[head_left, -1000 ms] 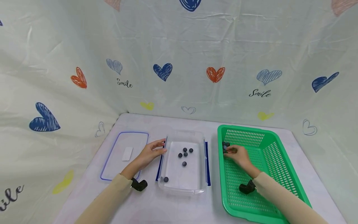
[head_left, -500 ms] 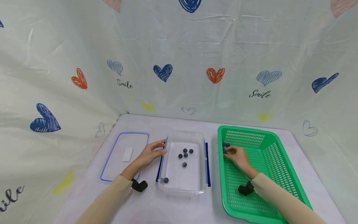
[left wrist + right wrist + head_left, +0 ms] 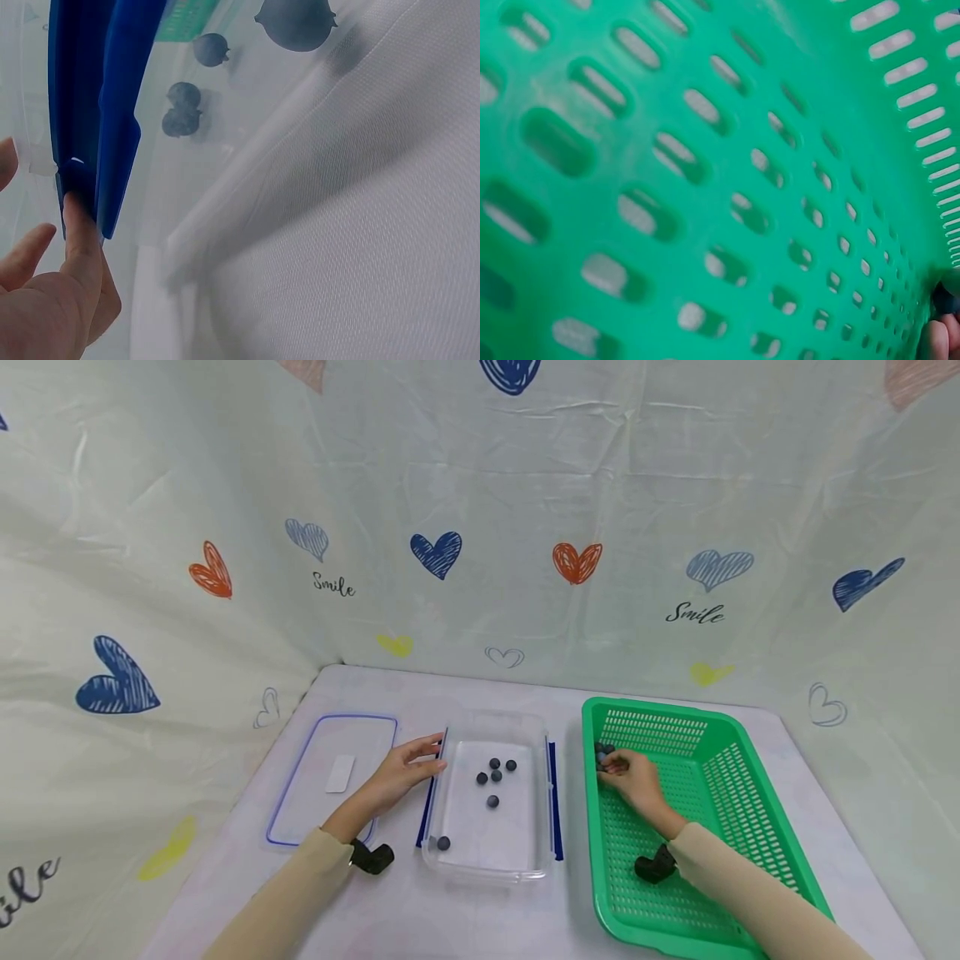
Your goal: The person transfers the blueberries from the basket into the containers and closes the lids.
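Observation:
A clear plastic container [image 3: 491,852] with blue side flaps stands in the middle of the table, several blueberries [image 3: 492,802] loose on its bottom. At its left side my left hand [image 3: 401,774] has its fingers extended; in the left wrist view a finger touches the blue flap [image 3: 120,97]. Inside the green basket [image 3: 652,935], by its left wall, my right hand [image 3: 636,781] pinches a blueberry [image 3: 946,300] with curled fingers. More blueberries [image 3: 606,747] lie just beyond these fingertips. The right wrist view shows only the fingertips, at its lower right edge.
A clear lid with a blue rim [image 3: 330,717] lies flat left of the container, a small white rectangle [image 3: 340,774] on it. The slotted basket walls rise around my right hand. Behind the table hangs a heart-printed sheet [image 3: 630,635].
Both hands stay nearly in place. My right forearm and wrist have shifted slightly left, with the fingers still at the berries. The berries in the container have not moved relative to it.

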